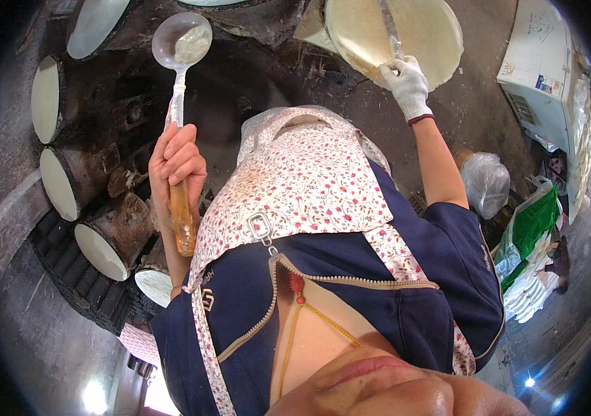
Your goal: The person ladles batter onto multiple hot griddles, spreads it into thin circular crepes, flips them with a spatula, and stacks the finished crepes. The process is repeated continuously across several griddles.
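Upright in my bare left hand (177, 158) is a large ladle (185, 86), gripped by its wooden handle; some pale, thick batter (192, 46) lies in its bowl. My right hand (407, 86) wears a white knit glove and holds a long, flat, stained tool (389, 28), whose far end is cut off by the top of the picture. Below that hand and tool lies a large, round, thin pale pancake (430, 36) with a ragged edge. A corner of a pale flat board (313, 28) shows beside it. Between my hands is my floral apron (305, 177).
Several round griddles with pale surfaces (46, 101) on drum-like stoves curve along the left side. Dark stacked blocks (72, 275) stand behind them. To the right are a white appliance with a grille (534, 78), a clear plastic bag (486, 184) and a green bag (534, 223).
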{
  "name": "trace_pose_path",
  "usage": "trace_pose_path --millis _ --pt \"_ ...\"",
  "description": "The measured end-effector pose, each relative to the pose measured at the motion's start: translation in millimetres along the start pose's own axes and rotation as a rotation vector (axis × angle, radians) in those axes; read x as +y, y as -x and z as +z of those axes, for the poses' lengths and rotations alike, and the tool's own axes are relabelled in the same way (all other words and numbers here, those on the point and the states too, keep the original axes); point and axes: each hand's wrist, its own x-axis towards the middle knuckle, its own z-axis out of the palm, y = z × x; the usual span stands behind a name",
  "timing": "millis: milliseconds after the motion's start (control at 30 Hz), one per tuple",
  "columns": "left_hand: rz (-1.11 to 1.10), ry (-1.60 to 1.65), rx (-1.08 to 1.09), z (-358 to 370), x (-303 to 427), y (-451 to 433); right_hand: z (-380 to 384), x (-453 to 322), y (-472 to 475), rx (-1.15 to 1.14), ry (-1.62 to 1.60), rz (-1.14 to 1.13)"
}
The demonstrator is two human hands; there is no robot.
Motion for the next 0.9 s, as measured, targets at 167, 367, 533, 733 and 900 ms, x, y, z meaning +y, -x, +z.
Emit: trace_pose_path --millis 167,367,533,733,900 --pt "-0.002 -0.008 -0.014 -1 0 1 -11 -6 3 -0.065 0.039 -0.021" --pt "-0.039 0.018 -0.026 -4 2 -1 11 -71 6 0.068 0.212 -0.106" --pt "-0.025 -0.036 -0.053 -3 0 0 27 -76 -12 0.020 0.255 -0.035" --pt "0.003 -0.031 -0.042 -3 -1 2 19 -52 -13 -0.053 0.203 -0.048" --pt "-0.027 -0.010 -0.036 -1 0 -1 19 -50 -13 0.038 0.145 -0.059"
